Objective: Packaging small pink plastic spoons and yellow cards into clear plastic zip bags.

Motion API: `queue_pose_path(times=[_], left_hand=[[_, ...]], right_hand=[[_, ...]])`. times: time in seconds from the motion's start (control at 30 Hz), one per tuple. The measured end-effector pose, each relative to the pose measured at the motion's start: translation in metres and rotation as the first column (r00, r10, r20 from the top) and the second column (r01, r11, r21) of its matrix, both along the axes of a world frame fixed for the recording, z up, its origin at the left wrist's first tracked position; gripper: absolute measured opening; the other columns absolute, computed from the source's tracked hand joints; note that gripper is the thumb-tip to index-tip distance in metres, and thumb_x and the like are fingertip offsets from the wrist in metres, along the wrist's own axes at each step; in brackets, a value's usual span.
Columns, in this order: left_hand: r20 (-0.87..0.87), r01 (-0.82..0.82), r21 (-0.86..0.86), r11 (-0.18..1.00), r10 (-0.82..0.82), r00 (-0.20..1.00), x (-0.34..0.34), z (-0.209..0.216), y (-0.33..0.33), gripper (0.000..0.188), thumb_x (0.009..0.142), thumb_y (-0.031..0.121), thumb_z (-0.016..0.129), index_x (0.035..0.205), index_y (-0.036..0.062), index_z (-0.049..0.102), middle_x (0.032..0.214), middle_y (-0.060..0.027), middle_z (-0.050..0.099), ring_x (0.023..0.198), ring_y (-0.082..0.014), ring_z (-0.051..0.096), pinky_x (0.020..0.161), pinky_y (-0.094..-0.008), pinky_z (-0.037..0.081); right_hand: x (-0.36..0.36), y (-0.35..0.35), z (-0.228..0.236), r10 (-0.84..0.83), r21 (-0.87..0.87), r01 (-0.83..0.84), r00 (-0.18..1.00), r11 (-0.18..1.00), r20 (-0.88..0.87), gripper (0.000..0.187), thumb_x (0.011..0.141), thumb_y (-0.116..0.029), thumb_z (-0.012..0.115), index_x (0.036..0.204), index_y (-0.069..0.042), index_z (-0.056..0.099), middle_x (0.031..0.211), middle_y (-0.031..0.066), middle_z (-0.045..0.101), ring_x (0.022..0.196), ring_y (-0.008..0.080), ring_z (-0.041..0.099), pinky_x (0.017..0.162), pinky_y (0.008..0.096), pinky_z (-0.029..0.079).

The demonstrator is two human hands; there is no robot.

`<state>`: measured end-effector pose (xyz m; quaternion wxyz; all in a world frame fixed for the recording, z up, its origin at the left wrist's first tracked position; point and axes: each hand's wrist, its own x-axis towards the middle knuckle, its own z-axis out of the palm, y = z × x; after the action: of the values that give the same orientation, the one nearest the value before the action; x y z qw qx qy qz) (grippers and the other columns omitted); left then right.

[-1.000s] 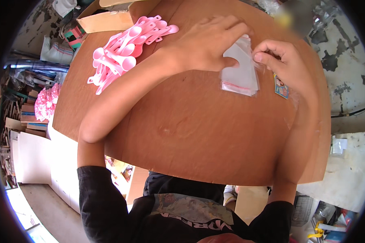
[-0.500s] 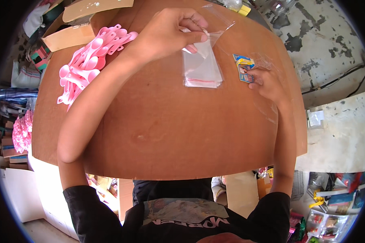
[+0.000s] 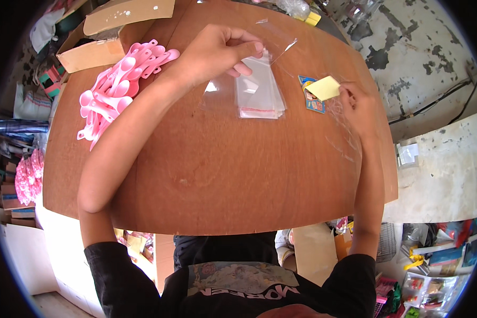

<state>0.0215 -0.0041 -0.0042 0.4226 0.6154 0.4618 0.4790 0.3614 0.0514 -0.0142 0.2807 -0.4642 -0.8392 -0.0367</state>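
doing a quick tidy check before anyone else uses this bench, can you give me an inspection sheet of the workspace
surface: brown wooden tabletop, worn with small marks
job's things: stack of clear bags; blue printed card on the table; pale yellow card; pile of pink spoons at left
clutter: loose clear film near the right forearm; open cardboard box at the far left
hands: left hand at the bags' far end, its grip unclear; right hand pinching the pale yellow card's edge
cables: dark cable along the wall at right; none seen on the tabletop
surroundings: wall with peeling paint; mixed packaged goods at lower right
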Motion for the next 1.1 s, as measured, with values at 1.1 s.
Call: queue_pose_path(times=[1.1], left_hand=[[-0.001, 0.115, 0.015, 0.993, -0.115, 0.993, 0.005, -0.009, 0.005, 0.030, 0.090, 0.023, 0.068, 0.107, -0.0027, 0.069, 0.092, -0.0071, 0.070, 0.085, -0.0099, 0.062, 0.080, -0.0257, 0.048]], right_hand=[[-0.109, -0.009, 0.046, 0.281, -0.145, -0.453, 0.741, 0.880, -0.610, 0.014, 0.087, -0.011, 0.068, 0.097, -0.001, 0.069, 0.085, 0.0036, 0.071, 0.070, 0.0058, 0.060, 0.062, 0.0214, 0.048]])
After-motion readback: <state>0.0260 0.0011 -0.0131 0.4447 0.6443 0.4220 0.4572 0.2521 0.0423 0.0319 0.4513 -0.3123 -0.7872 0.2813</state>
